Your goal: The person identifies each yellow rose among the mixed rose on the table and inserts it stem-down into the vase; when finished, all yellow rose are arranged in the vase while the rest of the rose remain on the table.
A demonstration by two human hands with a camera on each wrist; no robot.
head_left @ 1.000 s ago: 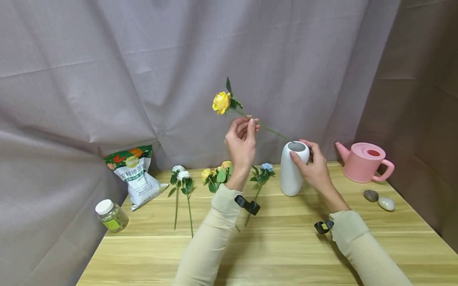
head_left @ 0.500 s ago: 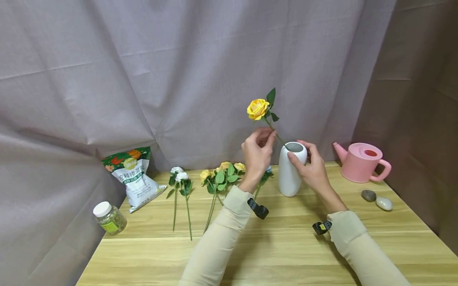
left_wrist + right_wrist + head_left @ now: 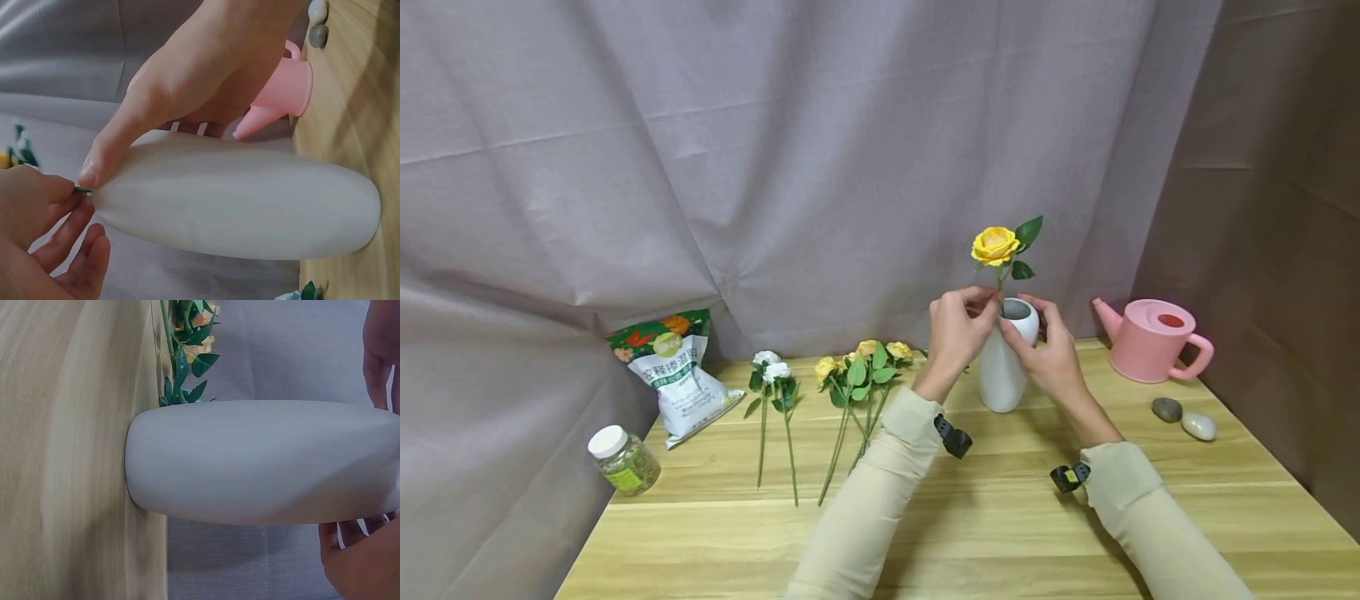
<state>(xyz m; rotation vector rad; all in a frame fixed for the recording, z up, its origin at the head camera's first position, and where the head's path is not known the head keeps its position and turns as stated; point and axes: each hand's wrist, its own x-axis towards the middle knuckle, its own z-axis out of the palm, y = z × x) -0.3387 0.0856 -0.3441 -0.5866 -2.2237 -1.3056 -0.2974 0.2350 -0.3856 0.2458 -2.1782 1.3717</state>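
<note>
A yellow rose [image 3: 996, 247] stands almost upright above the white vase [image 3: 1002, 379], its lower stem inside the mouth. My left hand [image 3: 958, 332] pinches the green stem [image 3: 82, 190] between thumb and fingers, right at the rim. From the other side my right hand [image 3: 1054, 354] grips the vase near its top, with the thumb along the near rim and the fingers around the back. In the right wrist view the base of the vase [image 3: 250, 462] rests on the wooden table.
Several yellow roses [image 3: 865, 367] and white flowers [image 3: 775, 375] lie left of the vase. A fertilizer-like bag [image 3: 681, 383] and a lidded jar [image 3: 625, 460] stand at the far left. To the right are a pink watering can [image 3: 1150, 343] and two stones [image 3: 1197, 426].
My left hand has moved right and down with the rose. The stem has gone from slanting to nearly upright and sits lower in the vase. My right hand keeps its grip on the vase.
</note>
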